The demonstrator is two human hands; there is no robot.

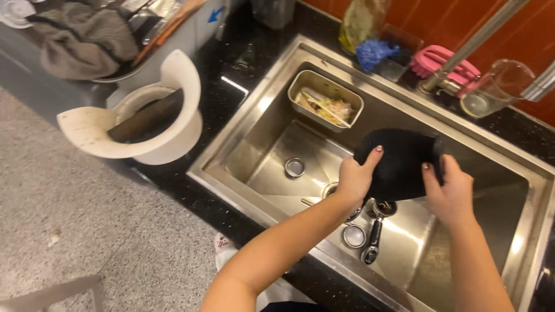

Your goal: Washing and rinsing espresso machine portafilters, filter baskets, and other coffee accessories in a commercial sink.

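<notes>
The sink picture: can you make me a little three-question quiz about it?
1. True or false: both hands hold the black pot.
2. Where is the metal tray of scraps? A) on the floor B) inside the sink C) on the counter
3. What colour is the brush by the tap?

Key: 1 true: left hand and right hand grip it. 2 B. 3 pink.

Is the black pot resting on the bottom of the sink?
No: the black pot is held up above the sink basin, gripped by the left hand and the right hand.
</notes>
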